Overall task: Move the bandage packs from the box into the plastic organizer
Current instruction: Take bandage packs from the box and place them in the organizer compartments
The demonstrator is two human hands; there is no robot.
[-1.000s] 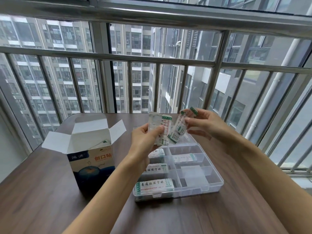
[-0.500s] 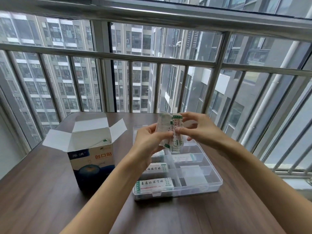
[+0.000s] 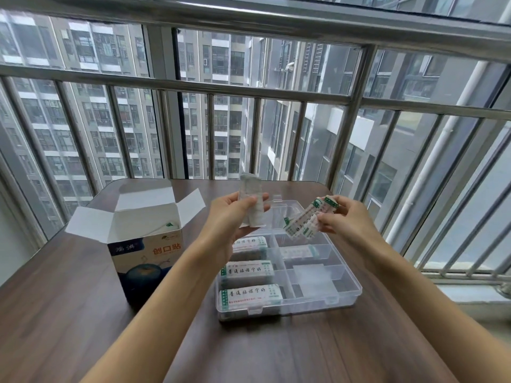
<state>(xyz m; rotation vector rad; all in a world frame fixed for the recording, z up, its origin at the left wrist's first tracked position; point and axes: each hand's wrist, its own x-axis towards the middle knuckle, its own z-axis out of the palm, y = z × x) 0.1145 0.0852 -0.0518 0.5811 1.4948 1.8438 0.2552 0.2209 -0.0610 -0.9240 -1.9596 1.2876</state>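
Head view: I'm gripping a pack stack in my left hand (image 3: 235, 217), pinching packs in my right hand (image 3: 341, 221), with four organizer (image 3: 351, 286) slots filled and the box (image 3: 143, 244) possibly holding more.

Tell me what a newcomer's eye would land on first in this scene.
First, the two hands raised above the table: the left hand grips a pale wrapper, and the right hand pinches a fanned bunch of bandage packs. Below them lies the clear plastic organizer, with bandage packs in its left compartments. To its left stands the open box, flaps up.
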